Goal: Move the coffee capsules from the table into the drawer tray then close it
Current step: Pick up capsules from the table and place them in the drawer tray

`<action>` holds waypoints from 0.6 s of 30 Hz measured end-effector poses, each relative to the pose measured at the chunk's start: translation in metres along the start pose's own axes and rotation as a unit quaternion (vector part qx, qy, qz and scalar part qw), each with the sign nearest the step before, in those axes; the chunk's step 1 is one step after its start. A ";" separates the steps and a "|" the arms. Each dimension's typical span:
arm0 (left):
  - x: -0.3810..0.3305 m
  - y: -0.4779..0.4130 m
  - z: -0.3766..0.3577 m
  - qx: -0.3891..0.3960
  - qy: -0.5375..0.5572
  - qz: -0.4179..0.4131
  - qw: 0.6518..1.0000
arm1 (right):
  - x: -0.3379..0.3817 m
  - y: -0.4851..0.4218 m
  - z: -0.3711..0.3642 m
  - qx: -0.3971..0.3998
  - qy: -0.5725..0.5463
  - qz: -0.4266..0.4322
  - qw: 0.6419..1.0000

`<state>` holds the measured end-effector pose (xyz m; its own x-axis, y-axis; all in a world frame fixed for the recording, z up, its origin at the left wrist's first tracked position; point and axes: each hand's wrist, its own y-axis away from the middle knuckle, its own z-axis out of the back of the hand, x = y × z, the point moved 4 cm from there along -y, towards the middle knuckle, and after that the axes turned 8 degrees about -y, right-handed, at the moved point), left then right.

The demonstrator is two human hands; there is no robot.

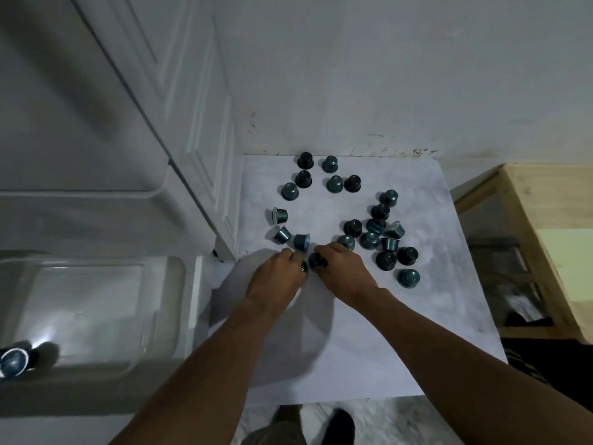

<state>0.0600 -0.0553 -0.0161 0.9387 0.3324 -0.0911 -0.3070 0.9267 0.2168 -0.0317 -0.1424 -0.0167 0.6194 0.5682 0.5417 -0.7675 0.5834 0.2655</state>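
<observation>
**A:** How would those coffee capsules (349,216) handle, do you think?

**B:** Light and stiff, I'd judge, with smooth, tapered sides that could slip from a loose pinch. The foil face looks like the weak spot. I'd take each one across its side wall, just under the flat rim, and keep fingertips off the foil.

**A:** What do they look like?

**B:** Small flared cups, some teal-blue, some nearly black. Most stand rim-down. Three at the left of the scatter lie on their sides and show pale foil.

**A:** Where are they?

**B:** Scattered over the white table (401,332), one cluster at the far edge and a thicker one at the right. One blue capsule (13,362) already lies in the clear drawer tray (179,277), at its near-left corner, so I'd say the job has barely begun.

**A:** And the hands?

**B:** Both are down at mid-table, nearly touching. The left hand (276,274) is curled, fingers bent inward, a dark capsule (303,266) showing at its fingertips. The right hand (343,268) is curled the same way over another dark capsule (318,260). Whether either one is truly gripped or only touched, I cannot tell.

**A:** Anything else around?

**B:** A white cabinet door (205,149) stands between tray and table, and a wooden frame (545,200) sits at the far right.
</observation>
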 end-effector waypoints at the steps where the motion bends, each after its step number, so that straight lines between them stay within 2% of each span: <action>1: -0.001 0.001 0.001 -0.008 0.006 -0.004 1.000 | 0.000 -0.001 0.000 0.001 0.000 0.000 1.000; 5: 0.006 0.002 0.000 -0.011 0.084 0.033 0.996 | -0.002 -0.001 0.000 0.003 -0.003 -0.004 1.000; 10: 0.002 0.014 0.011 -0.050 0.125 0.075 0.988 | 0.000 0.010 0.014 -0.013 -0.010 0.001 1.000; 13: -0.004 0.024 0.025 -0.105 0.184 0.094 0.973 | 0.003 0.021 0.028 -0.038 -0.018 0.020 0.999; 18: -0.022 0.049 0.046 -0.155 0.278 0.142 0.937 | 0.008 0.050 0.051 -0.064 -0.045 0.059 0.995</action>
<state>0.0316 -0.0252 0.0407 0.6120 0.5337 -0.5837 -0.6438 0.7648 0.0243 -0.0733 -0.1387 0.0417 0.5038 0.5870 0.6337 -0.8033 0.5881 0.0939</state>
